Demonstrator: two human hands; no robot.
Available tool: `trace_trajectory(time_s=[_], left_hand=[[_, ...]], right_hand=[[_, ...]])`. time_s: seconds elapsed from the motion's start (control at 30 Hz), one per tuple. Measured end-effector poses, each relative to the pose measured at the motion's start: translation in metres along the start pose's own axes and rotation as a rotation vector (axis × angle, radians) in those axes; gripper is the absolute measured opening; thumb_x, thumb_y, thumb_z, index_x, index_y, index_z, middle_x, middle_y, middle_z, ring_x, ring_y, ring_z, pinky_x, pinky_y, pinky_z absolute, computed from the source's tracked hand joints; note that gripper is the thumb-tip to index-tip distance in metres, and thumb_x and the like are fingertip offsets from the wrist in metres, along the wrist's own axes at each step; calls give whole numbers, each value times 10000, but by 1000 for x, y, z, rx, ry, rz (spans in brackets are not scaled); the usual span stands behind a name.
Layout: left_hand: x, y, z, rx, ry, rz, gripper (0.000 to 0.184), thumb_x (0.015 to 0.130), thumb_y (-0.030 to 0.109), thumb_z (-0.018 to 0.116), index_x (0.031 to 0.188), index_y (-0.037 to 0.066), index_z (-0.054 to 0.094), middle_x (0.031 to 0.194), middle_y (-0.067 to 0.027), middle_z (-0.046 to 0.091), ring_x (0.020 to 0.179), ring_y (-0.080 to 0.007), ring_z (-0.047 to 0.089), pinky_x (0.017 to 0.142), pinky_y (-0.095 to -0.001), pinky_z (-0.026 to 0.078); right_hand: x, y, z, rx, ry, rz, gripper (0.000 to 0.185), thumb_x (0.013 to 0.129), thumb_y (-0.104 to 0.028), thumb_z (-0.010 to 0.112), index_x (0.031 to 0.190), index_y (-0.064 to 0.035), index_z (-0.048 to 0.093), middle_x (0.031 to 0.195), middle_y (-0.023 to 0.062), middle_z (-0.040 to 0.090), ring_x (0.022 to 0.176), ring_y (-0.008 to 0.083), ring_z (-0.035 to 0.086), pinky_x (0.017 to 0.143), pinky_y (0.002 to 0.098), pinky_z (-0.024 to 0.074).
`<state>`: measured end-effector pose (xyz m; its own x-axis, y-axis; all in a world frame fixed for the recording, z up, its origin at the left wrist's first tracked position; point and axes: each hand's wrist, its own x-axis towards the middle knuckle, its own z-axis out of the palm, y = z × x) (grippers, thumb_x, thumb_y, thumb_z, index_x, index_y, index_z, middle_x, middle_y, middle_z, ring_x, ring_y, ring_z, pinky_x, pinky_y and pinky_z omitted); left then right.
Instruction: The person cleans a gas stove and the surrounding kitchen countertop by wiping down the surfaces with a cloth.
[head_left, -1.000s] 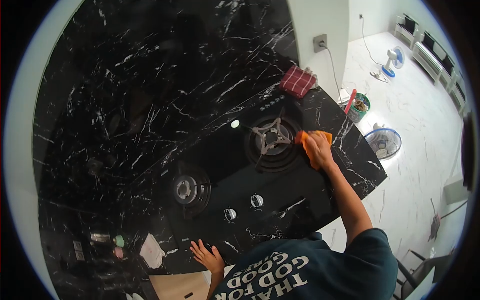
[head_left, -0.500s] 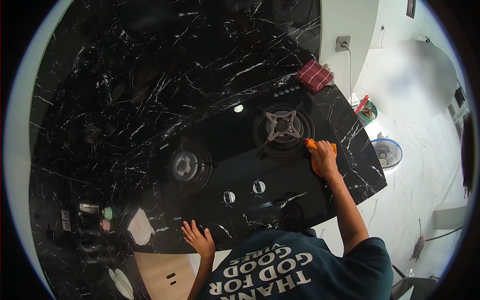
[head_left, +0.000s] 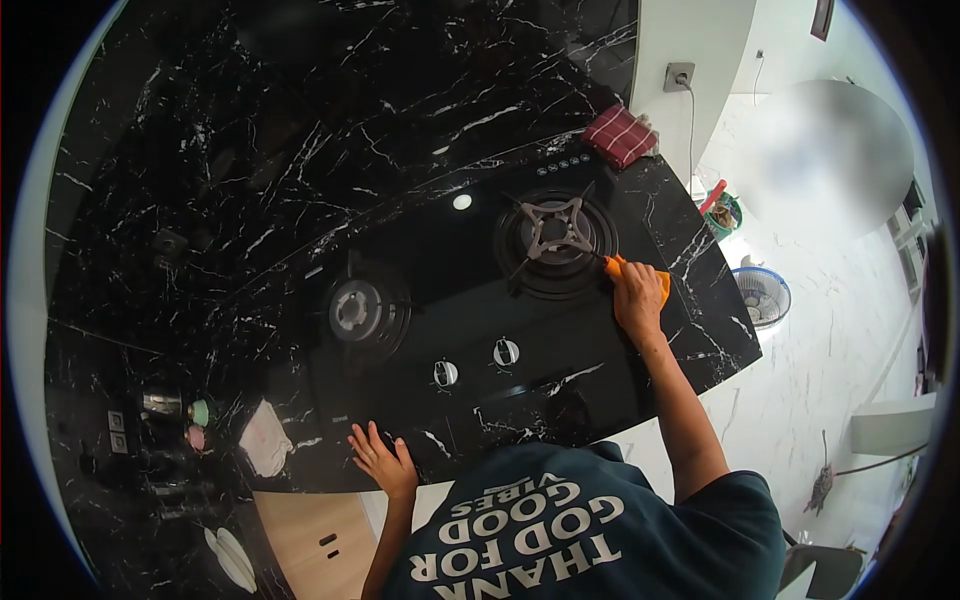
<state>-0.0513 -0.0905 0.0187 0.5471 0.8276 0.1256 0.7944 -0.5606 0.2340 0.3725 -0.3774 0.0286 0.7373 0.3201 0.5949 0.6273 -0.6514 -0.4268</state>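
Observation:
An orange cloth (head_left: 663, 288) is bunched under my right hand (head_left: 638, 297), its edge by the right burner's support. That burner (head_left: 557, 232) carries a four-armed metal pan support. My left hand (head_left: 385, 462) lies flat with fingers spread near the front edge of the black glass hob (head_left: 420, 290); nothing is in it. The left burner (head_left: 355, 310) has a pale round cap. Two silver knobs, a left knob (head_left: 446, 373) and a right knob (head_left: 506, 352), sit between my hands.
A folded red checked cloth (head_left: 621, 137) lies at the back right corner, near a wall socket (head_left: 679, 77). A white cloth (head_left: 266, 440) rests left of the hob. On the floor at right are a fan (head_left: 761, 297) and a green bin (head_left: 724, 215).
My right hand has shifted slightly up, now covering more of the orange cloth. The whole view has moved a little. My left hand still rests flat by the front edge.

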Motion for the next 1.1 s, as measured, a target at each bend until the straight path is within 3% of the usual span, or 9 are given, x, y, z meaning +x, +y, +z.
trace_trajectory(time_s=[0.07, 0.4, 0.5, 0.7, 0.8, 0.87, 1.1], left_hand=[[0, 0, 0, -13, -3, -7, 630, 946, 282, 545, 1515, 78, 366, 1662, -155, 172, 1536, -412, 88, 1170, -669, 94], [-1, -2, 0, -23, 6, 1, 624, 944, 271, 578, 1509, 89, 387, 1665, -147, 167, 1540, -397, 90, 1175, -670, 90], [-1, -5, 2, -33, 17, 3, 619, 944, 268, 584, 1507, 94, 392, 1666, -141, 165, 1541, -392, 91, 1174, -673, 91], [-2, -6, -1, -44, 35, 16, 617, 960, 305, 558, 1523, 126, 381, 1661, -125, 194, 1538, -384, 116, 1168, -668, 103], [-2, -10, 3, -24, 39, 18, 620, 959, 306, 565, 1526, 135, 380, 1662, -119, 192, 1538, -382, 117, 1166, -670, 110], [-1, -12, 5, -28, 46, 23, 620, 959, 305, 567, 1526, 138, 379, 1662, -118, 191, 1538, -382, 116, 1165, -671, 114], [-3, -9, 2, -40, 50, 24, 620, 960, 302, 574, 1526, 144, 378, 1664, -111, 191, 1539, -377, 116, 1165, -668, 122]], right_hand=[[-3, 5, 3, -43, -35, 10, 181, 872, -103, 648, 1048, -66, 640, 919, 74, 594, 909, 286, 571, 793, 407, 429], [-6, 3, 5, -113, -27, 12, 172, 887, -147, 661, 1041, -72, 638, 927, 80, 600, 919, 293, 577, 793, 409, 436], [-2, -3, 1, -32, 20, 12, 134, 872, -142, 672, 933, -45, 601, 898, 111, 590, 870, 329, 574, 760, 428, 453], [-4, 8, 13, -91, 52, 49, 146, 873, -151, 677, 961, -49, 617, 910, 111, 591, 891, 328, 575, 768, 434, 451], [-2, 9, 15, -136, 18, 87, 186, 883, -178, 680, 1041, -88, 639, 920, 70, 592, 909, 294, 577, 774, 418, 438], [-3, 4, 13, -103, 26, 101, 173, 872, -162, 684, 995, -51, 635, 921, 111, 600, 893, 326, 578, 771, 442, 454], [-6, 3, 17, -157, 58, 90, 239, 874, -179, 687, 1066, -47, 635, 950, 111, 606, 917, 325, 576, 802, 438, 454]])
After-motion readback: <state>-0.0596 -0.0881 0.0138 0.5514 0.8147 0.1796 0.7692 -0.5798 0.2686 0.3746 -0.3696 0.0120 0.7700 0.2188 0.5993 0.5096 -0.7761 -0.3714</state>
